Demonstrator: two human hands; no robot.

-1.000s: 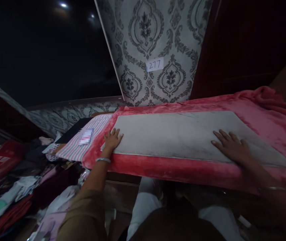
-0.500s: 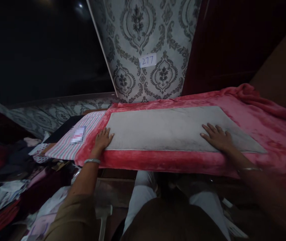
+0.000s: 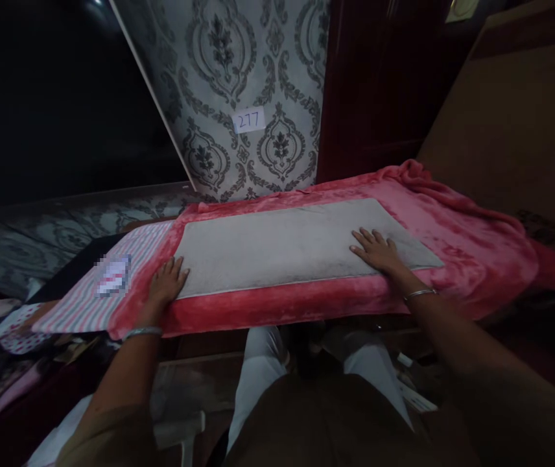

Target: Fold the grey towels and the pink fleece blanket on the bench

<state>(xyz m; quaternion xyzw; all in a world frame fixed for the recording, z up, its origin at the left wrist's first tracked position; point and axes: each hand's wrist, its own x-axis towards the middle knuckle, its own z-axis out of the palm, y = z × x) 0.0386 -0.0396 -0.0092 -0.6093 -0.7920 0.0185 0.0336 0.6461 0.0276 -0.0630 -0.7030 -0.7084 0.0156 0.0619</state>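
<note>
A long grey cloth [image 3: 282, 246] lies flat on a pink fleece blanket [image 3: 452, 227] spread over a raised surface. My left hand [image 3: 165, 284] rests palm down at the cloth's near left corner, fingers spread, partly on the pink blanket. My right hand [image 3: 377, 250] lies flat on the grey cloth near its right end, fingers apart. Both wrists wear a metal bangle. Neither hand grips anything.
A striped pink-and-grey cloth [image 3: 87, 292] lies left of the blanket. Patterned wallpaper with a paper tag "277" [image 3: 249, 120] stands behind. A dark wooden door [image 3: 369, 84] is at the back right. Piled clothes [image 3: 0, 337] sit lower left. My legs are below the surface's edge.
The view has swung to the right, so everything sits further left in the picture. Both hands stay flat on the cloth, with the right hand slightly nearer the cloth's right end.
</note>
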